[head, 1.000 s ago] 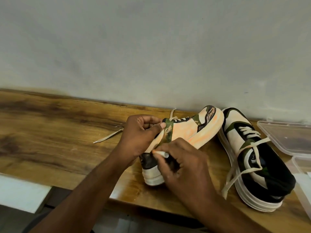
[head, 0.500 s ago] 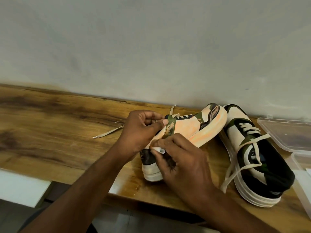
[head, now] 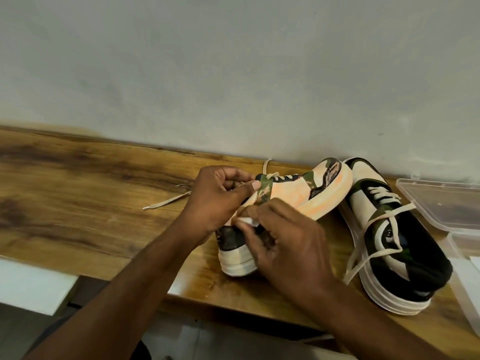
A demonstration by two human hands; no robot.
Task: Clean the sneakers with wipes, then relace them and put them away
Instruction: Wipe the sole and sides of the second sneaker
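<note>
A cream, green and black sneaker (head: 291, 196) lies tipped on its side on the wooden table (head: 78, 193), toe toward the wall. My left hand (head: 218, 201) grips its collar, thumb on the green strip. My right hand (head: 283, 242) presses a small white wipe (head: 246, 221) against the shoe's side near the heel. A loose lace (head: 166, 201) trails left from behind my left hand. The second sneaker (head: 397, 237) stands upright to the right, loosely laced.
A clear plastic lid (head: 446, 201) and container (head: 467, 258) sit at the right edge of the table. The grey wall runs close behind the shoes. A white surface (head: 31, 284) lies below the table's front edge at the left.
My right hand and the wipe have shifted slightly up along the shoe's side. My left hand keeps its hold. The view has tilted a little.
</note>
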